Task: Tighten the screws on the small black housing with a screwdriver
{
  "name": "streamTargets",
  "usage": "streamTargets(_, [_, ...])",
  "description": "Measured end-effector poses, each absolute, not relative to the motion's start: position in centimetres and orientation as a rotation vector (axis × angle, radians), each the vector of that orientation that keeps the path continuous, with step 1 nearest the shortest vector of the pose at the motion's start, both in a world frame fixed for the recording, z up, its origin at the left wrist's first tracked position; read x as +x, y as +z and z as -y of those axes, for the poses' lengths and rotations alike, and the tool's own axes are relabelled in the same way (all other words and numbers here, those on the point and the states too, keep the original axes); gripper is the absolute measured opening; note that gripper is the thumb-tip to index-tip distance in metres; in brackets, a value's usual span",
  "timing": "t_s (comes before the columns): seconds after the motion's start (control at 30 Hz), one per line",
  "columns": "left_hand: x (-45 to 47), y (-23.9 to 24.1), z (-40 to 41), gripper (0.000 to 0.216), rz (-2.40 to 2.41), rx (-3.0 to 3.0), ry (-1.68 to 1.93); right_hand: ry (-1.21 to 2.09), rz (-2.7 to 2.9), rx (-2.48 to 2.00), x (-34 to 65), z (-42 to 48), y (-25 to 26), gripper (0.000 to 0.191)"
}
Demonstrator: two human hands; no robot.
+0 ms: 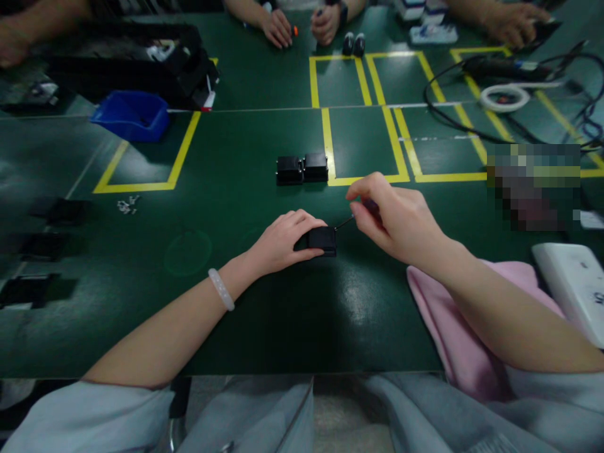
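Probably light and stiff, the box (323, 241) suits the left hand's (283, 240) edge grip, the right hand (401, 217) pinching a screwdriver (345, 221).

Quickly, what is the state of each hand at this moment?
Left hand: closed on a small black block.
Right hand: closed on a thin dark tool, tip at the block's edge.

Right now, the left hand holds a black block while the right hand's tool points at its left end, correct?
Not the left: the head view shows its right end. The left hand holds the black block, the right hand the tool.
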State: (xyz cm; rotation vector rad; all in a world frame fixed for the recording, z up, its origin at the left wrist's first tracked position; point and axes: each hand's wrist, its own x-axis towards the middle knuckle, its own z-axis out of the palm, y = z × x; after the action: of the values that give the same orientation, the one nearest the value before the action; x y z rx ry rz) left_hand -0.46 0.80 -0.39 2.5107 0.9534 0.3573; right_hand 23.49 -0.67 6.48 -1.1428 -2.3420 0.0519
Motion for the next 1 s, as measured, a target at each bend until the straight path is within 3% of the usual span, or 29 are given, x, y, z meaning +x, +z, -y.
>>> streamTargets(1.0, [-0.59, -0.56, -0.88, 0.045, -0.945, 2.519, 0.353, 0.052, 2.396, -1.197, 23.5, 0.78, 6.7, 0.021])
